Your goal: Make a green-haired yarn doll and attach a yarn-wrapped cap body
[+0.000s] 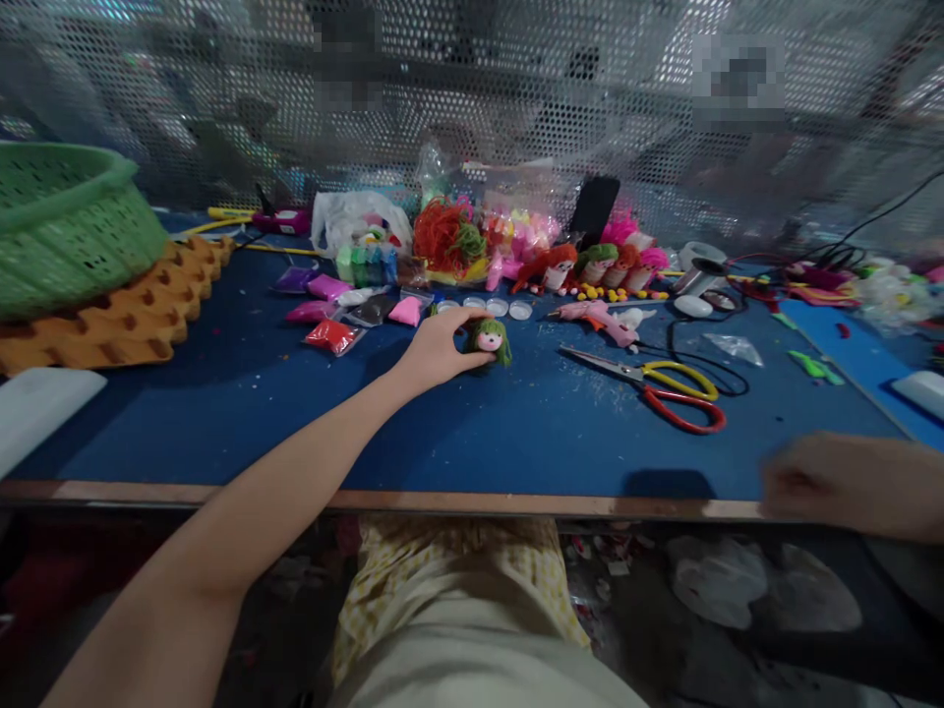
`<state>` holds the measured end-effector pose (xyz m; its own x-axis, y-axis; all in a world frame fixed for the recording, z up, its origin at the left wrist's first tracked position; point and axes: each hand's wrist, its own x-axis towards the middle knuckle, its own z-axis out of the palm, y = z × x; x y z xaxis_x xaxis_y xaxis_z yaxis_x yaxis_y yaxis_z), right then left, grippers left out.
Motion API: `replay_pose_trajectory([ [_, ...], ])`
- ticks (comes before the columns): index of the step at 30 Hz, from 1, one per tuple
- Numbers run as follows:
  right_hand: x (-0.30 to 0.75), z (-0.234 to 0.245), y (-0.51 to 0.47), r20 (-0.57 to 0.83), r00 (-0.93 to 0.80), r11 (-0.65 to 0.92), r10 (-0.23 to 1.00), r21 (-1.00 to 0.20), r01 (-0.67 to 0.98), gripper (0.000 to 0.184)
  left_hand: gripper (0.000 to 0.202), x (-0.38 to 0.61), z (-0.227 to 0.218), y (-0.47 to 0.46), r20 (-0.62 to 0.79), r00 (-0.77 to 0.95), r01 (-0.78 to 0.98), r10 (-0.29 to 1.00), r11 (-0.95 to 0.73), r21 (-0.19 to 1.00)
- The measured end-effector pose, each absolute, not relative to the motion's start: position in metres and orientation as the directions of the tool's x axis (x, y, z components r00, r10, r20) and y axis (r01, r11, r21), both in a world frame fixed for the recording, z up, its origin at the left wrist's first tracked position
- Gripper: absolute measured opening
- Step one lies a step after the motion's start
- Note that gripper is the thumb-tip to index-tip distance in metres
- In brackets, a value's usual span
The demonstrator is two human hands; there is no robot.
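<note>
My left hand (pixel 442 344) reaches over the middle of the blue table, thumb and fingers curved round a small doll head (pixel 489 340). The head has green yarn hair and a pale pink face turned toward me; its back is partly hidden by the hand. Over the table's front right edge is my right hand (pixel 833 482), smeared by motion, its fingers not clear. Scissors (pixel 640 374) with one yellow and one red handle lie between the two hands. Behind them rests a pink glue gun (pixel 601 321). Small round white lids (pixel 497 308) sit just beyond the doll head.
Bags of coloured clay (pixel 333 335) lie left of my left hand. Finished-looking doll heads (pixel 599 264) and orange yarn (pixel 443 238) line the back. A green basket (pixel 74 231) stands on an orange egg tray (pixel 133 320) at left. A black cable (pixel 727 369) loops beside the scissors.
</note>
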<state>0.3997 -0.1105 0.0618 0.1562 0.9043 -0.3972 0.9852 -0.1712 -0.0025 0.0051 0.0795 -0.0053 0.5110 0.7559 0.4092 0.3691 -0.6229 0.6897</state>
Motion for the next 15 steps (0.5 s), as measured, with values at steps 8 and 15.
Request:
replay_pose_trajectory([
  [8, 0.244, 0.054, -0.01, 0.167, -0.17, 0.238, 0.971, -0.652, 0.72, 0.045, 0.055, 0.009, -0.006, 0.069, 0.446, 0.413, 0.217, 0.794, -0.561, 0.799],
  [15, 0.204, 0.012, 0.047, 0.241, -0.237, 0.284, 0.941, -0.944, 0.17, 0.044, 0.066, 0.005, -0.004, 0.07, 0.351, 0.423, 0.116, 0.836, -0.434, 0.894],
])
